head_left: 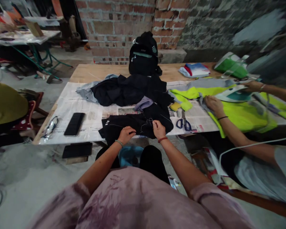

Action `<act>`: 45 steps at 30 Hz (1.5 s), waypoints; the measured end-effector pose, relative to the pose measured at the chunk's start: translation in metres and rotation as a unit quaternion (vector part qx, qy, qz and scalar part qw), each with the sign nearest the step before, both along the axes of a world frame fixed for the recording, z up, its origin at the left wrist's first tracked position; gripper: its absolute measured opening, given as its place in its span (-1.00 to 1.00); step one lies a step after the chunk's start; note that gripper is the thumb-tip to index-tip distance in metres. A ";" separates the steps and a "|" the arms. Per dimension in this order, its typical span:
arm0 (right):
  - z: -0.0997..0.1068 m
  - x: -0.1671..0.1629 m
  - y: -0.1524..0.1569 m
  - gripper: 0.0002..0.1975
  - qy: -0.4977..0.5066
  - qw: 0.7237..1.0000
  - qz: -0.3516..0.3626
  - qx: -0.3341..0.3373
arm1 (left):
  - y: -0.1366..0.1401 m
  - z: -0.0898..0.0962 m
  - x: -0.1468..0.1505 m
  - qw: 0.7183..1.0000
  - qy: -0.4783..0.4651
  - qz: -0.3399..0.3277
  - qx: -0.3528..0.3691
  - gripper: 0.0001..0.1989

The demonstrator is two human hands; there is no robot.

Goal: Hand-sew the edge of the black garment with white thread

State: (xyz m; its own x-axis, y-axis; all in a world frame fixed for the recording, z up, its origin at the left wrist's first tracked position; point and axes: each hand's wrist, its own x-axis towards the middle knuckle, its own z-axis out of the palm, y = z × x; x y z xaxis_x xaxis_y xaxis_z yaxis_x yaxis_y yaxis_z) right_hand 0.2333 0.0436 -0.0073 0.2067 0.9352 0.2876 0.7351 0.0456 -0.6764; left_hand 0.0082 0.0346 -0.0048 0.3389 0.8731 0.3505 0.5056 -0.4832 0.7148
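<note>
Black cloth with white stitching, a garment (124, 122), lies along the table's near edge in front of me. My left hand (126, 135) is closed on its lower edge, fingers pinched together. To the right, my right hand (159, 129) pinches the same black garment where pale thread loops show. Whether either hand also holds a thread or a small tool, I cannot make out. Behind it lies a heap of dark clothing (126, 89), with a grey-blue piece (85, 92) at its left. Blue-handled scissors (183, 123) rest right of my right hand.
A phone (74, 124) and glasses (51, 126) lie on the newspaper-covered table (92, 127). A black backpack (144, 55) stands at the back. At right, a co-worker's hands (214, 106) work with an iron (234, 94) on a neon-yellow garment (243, 116). A white cord (255, 144) hangs nearby.
</note>
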 end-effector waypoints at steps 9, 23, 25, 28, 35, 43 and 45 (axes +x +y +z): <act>0.050 -0.021 -0.063 -0.64 0.163 0.986 0.040 0.004 | 0.000 0.003 0.003 0.999 -0.028 0.014 -0.027 -0.94; -0.005 -0.082 -0.073 -0.72 0.085 0.981 0.138 -0.103 | -0.001 0.005 -0.001 0.999 -0.032 -0.008 -0.027 -0.93; -0.005 -0.082 -0.070 -0.72 0.078 0.983 0.134 -0.098 | -0.001 0.006 -0.001 0.999 -0.029 -0.006 -0.023 -0.93; -0.007 -0.081 -0.070 -0.72 0.071 0.985 0.127 -0.093 | -0.001 0.006 -0.001 0.999 -0.027 -0.006 -0.019 -0.94; -0.010 -0.082 -0.068 -0.72 0.079 0.986 0.119 -0.086 | 0.000 0.003 0.000 0.999 -0.030 -0.005 -0.016 -0.94; -0.008 -0.082 -0.071 -0.71 0.090 0.985 0.119 -0.092 | -0.001 0.003 0.001 0.999 -0.039 0.001 -0.021 -0.93; -0.008 -0.082 -0.070 -0.71 0.094 0.984 0.117 -0.095 | -0.001 0.004 0.001 0.999 -0.040 -0.004 -0.022 -0.93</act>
